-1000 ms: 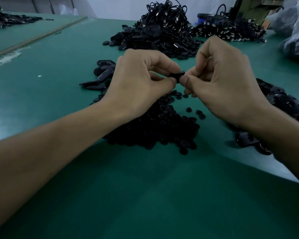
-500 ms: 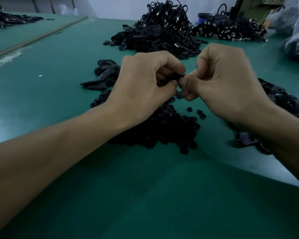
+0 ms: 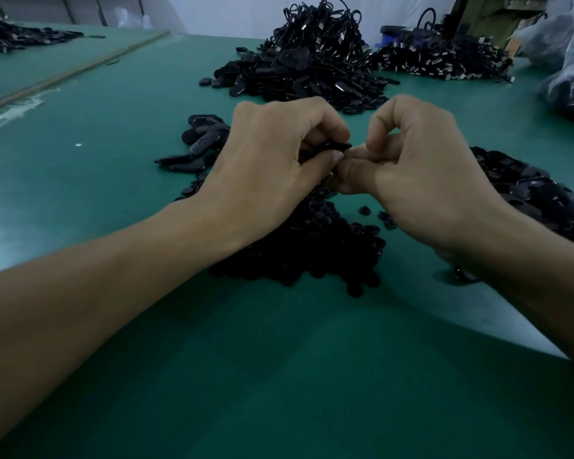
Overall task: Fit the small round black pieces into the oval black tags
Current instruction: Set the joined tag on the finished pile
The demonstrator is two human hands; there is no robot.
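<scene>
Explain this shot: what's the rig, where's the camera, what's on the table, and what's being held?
There is no machine here. These are a person's two bare hands, filmed by a camera worn on their head, looking forward and down. On the green table lie a pile of small round pieces, loose oval tags on either side of it, and a far heap of corded tags. The left hand and right hand meet above the pile, both pinching one black tag. The fingers hide most of it, so I cannot tell whether a round piece is in it.
</scene>
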